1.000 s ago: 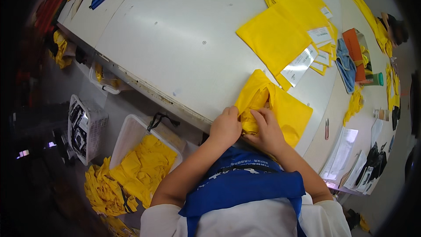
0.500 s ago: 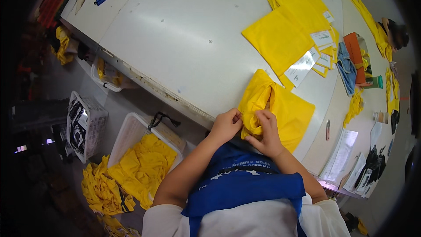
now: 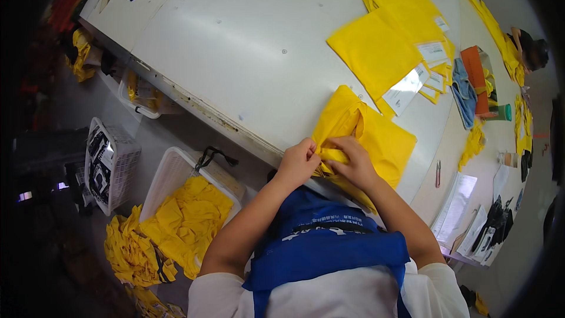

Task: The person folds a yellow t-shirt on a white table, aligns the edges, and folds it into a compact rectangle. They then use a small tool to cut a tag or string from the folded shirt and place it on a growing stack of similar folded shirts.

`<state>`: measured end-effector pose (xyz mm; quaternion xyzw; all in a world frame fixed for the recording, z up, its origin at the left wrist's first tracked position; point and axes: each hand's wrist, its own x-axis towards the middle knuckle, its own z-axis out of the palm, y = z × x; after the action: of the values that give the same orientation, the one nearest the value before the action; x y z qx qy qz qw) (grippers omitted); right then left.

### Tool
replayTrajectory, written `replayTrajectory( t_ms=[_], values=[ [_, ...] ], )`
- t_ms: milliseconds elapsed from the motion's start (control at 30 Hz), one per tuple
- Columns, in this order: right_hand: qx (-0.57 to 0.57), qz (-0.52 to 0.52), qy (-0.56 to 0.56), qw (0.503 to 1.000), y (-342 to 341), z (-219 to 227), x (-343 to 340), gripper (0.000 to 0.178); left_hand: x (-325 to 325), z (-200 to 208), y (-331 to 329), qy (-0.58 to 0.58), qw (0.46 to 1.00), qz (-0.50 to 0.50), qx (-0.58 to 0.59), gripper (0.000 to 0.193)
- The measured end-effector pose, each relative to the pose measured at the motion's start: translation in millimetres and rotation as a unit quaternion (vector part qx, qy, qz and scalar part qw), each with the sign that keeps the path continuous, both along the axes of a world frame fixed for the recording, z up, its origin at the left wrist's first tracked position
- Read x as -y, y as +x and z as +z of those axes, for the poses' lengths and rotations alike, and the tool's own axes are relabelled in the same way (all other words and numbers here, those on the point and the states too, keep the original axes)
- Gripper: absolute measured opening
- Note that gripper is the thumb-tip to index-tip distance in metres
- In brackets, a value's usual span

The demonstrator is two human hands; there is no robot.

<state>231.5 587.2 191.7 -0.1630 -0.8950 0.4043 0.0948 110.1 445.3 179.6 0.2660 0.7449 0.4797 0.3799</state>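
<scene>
I see both forearms come up from the lower edge and meet at the near edge of the white surface (image 3: 235, 41). My left hand (image 3: 297, 164) is curled, its fingers pinched on a bunched fold of the yellow cloth (image 3: 376, 138). My right hand (image 3: 353, 162) lies just beside it, fingers clamped on the same fold. The cloth rests crumpled on the surface, below a stack of folded yellow cloths (image 3: 382, 47).

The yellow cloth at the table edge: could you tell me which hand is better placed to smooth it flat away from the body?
Probably the right hand: it already lies on the yellow cloth, beside its broad unfolded part. The left hand pinches the bunched near edge.
</scene>
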Motion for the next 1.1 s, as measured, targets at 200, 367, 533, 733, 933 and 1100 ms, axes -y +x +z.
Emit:
replayTrajectory(
  t_ms=[200,367,533,733,933,1100],
  values=[
    [0.008,-0.111,0.137,0.984,27.5,9.6,40.7,0.074,1.7,-13.1,2.1,0.017,0.997,0.031,0.069,0.011],
    [0.015,-0.187,-0.028,0.982,20.5,0.4,40.2,0.065,2.6,-11.2,0.3,0.018,0.996,0.038,0.079,0.012],
    [-0.037,-0.157,-0.021,0.987,25.8,-13.9,45.7,0.035,5.3,-9.7,-1.6,0.02,0.994,0.019,0.101,0.009],
    [-0.024,0.101,0.196,0.975,10.6,0.7,37.2,0.019,3.7,7.5,0.3,0.014,0.999,-0.015,0.046,0.014],
    [0.066,0.156,-0.127,0.977,-7.9,-0.9,9.5,0.016,-2.2,7.8,-5.6,0.007,0.997,-0.029,0.073,0.009],
    [0.204,0.178,0.026,0.962,-8.5,-4.7,28.3,0.016,4.4,12.2,1.0,-0.036,0.995,-0.088,-0.038,0.014]
  ],
)
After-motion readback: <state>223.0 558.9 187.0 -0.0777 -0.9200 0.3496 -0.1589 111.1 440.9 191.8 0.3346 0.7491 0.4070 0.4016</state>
